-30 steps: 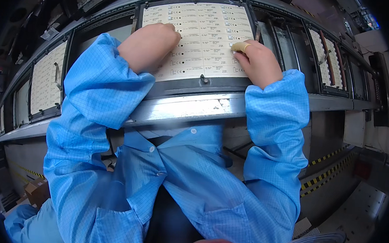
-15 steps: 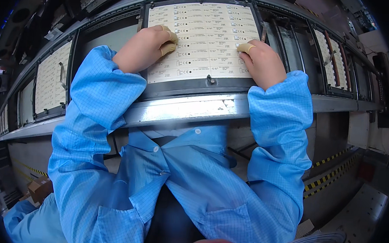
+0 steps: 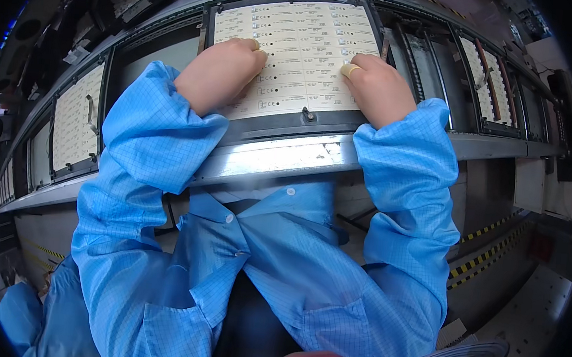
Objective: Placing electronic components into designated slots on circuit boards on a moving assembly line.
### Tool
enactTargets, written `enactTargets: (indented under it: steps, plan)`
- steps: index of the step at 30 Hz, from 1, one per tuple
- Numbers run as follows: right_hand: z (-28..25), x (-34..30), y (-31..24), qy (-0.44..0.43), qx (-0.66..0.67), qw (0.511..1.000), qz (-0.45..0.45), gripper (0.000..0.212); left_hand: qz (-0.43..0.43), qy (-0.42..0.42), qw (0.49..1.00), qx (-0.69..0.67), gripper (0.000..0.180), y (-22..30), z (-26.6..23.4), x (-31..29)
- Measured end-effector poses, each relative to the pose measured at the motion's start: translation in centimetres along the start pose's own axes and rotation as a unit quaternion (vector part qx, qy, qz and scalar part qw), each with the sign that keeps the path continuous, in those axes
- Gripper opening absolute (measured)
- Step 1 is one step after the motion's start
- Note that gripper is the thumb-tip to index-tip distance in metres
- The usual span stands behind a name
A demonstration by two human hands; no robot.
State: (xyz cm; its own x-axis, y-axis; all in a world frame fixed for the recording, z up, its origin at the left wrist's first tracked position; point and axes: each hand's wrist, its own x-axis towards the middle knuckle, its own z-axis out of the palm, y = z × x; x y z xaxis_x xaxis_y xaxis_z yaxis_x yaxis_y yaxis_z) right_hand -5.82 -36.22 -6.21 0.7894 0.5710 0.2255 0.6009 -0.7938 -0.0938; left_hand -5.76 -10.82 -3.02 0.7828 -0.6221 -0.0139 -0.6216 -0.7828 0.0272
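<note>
A cream panel (image 3: 293,79) printed with rows of labels lies in a black frame (image 3: 269,127) in front of me. My left hand (image 3: 224,71) rests over its left side, back up and fingers curled down. Yellowish finger cots cover some fingertips, and the hand hides the thumb side. My right hand (image 3: 380,87) bends over the panel's right side. Its fingers are drawn together, cots on the tips, against the printed surface. Whether either hand pinches a small piece is hidden under the fingers.
A metal conveyor rail (image 3: 281,158) runs across in front of my body. Another framed panel (image 3: 78,117) with a metal handle is at the left, and a further one (image 3: 485,86) with brown strips at the right. Blue clothing of another person (image 3: 67,316) shows at lower left.
My left hand has rolled over and shifted slightly right, hiding more of its fingers. My right hand has moved slightly left and drawn its fingers in. The blue clothing at lower left has shifted.
</note>
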Motion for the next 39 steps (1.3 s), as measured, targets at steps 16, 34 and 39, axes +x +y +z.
enactTargets:
  steps: [16, 34, 39]
  plan:
    - [-1.4, 5.6, -0.8, 0.222, 0.188, 0.956, 0.040, 0.015, -0.174, 0.228, 0.956, -0.061, 0.021, -10.1, -4.3, -2.2]
    - [0.2, 5.6, 0.7, 0.206, 0.267, 0.935, 0.112, 0.014, -0.395, -0.007, 0.919, 0.019, 0.031, -30.4, -2.6, 1.8]
    - [-0.1, 6.2, 0.7, 0.214, 0.263, 0.932, 0.131, 0.014, -0.413, 0.032, 0.909, 0.034, 0.031, -32.0, -3.0, -0.3]
